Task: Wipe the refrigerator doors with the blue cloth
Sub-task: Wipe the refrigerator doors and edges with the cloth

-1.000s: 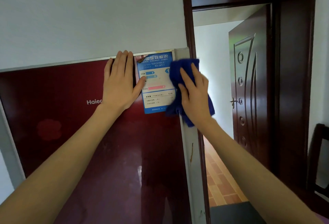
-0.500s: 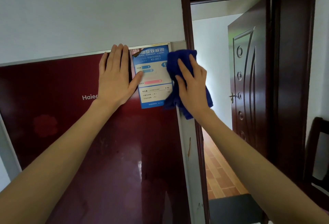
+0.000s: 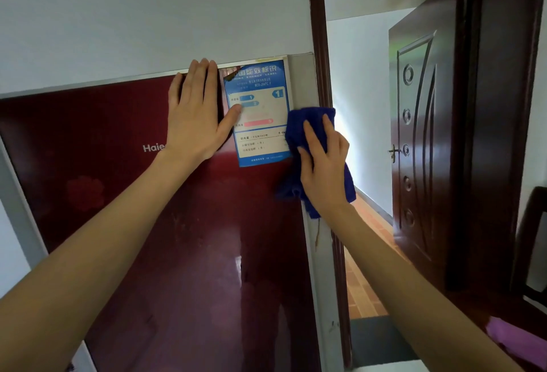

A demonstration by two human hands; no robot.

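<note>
The dark red refrigerator door (image 3: 124,194) fills the left and middle of the view, with a grey strip along its right edge. My left hand (image 3: 195,117) lies flat on the door near its top, fingers straight, thumb touching a blue and white energy label (image 3: 260,129). The blue cloth (image 3: 307,126) sits against the door's right edge, just right of the label. My right hand (image 3: 324,167) presses the cloth to the door with fingers stretched over it. Part of the cloth hangs below the palm.
A dark wooden door frame (image 3: 318,31) stands right beside the refrigerator's edge. Beyond it an open brown door (image 3: 426,135) and a tiled floor (image 3: 364,283) show. A dark chair (image 3: 532,238) sits at the far right. White wall rises above the refrigerator.
My right hand has slid the blue cloth down the door's right edge, from level with the label's top to its lower half. The left hand stays flat in place.
</note>
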